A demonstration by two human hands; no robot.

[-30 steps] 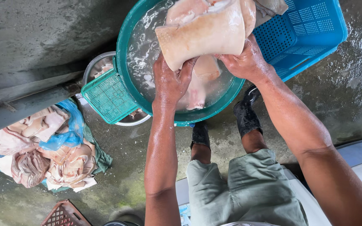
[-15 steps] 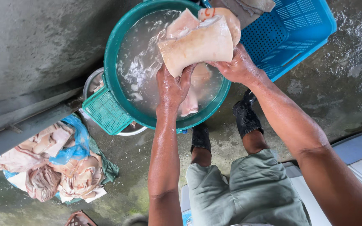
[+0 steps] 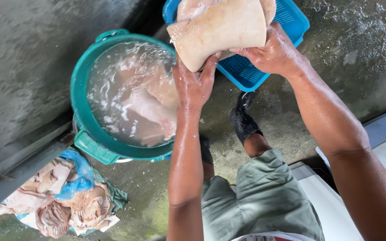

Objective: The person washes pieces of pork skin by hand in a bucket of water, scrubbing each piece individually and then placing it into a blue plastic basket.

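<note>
Hands grip pale meat slab over blue basket; green basin beside.

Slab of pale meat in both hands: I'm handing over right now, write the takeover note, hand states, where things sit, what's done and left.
Left hand: gripping the slab of pale meat from below.
Right hand: gripping its right edge.
The slab is out of the water, held above the blue basket.
Green tub of cloudy water holds at least one more piece.
Pile of meat on plastic lies on the wet floor, lower left.
Done: slab lifted from the tub.
Left: not yet set down; tub piece remains.
</note>
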